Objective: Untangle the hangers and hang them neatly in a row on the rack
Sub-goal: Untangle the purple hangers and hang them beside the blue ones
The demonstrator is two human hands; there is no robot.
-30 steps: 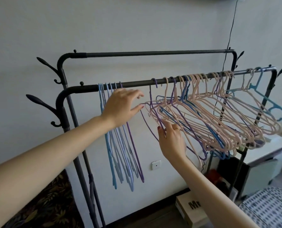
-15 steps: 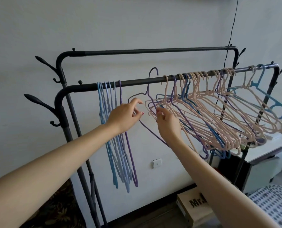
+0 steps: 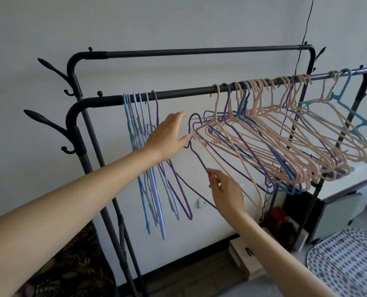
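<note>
On the front rail (image 3: 189,93) of the black rack, a neat group of blue hangers (image 3: 144,168) and one purple one hang straight at the left. A tangled bunch of pink, blue and purple hangers (image 3: 285,146) fills the right half. One purple hanger (image 3: 199,158) is off the rail, its hook just below it beside the bunch. My right hand (image 3: 227,189) pinches its lower arm between thumb and forefinger. My left hand (image 3: 167,137) is spread open, its thumb touching the hanger's neck.
A second, higher rail (image 3: 199,51) runs behind. Leaf-shaped hooks (image 3: 47,123) stick out at the rack's left end. Below stand a cardboard box (image 3: 246,260), a white cabinet (image 3: 349,189) and a dotted ironing board (image 3: 347,264). A black cord (image 3: 306,24) hangs down the wall.
The purple hanger's hook has come down from above the rail to below it. My right hand slid down its arm. My left hand loosened its hold and spread its fingers.
</note>
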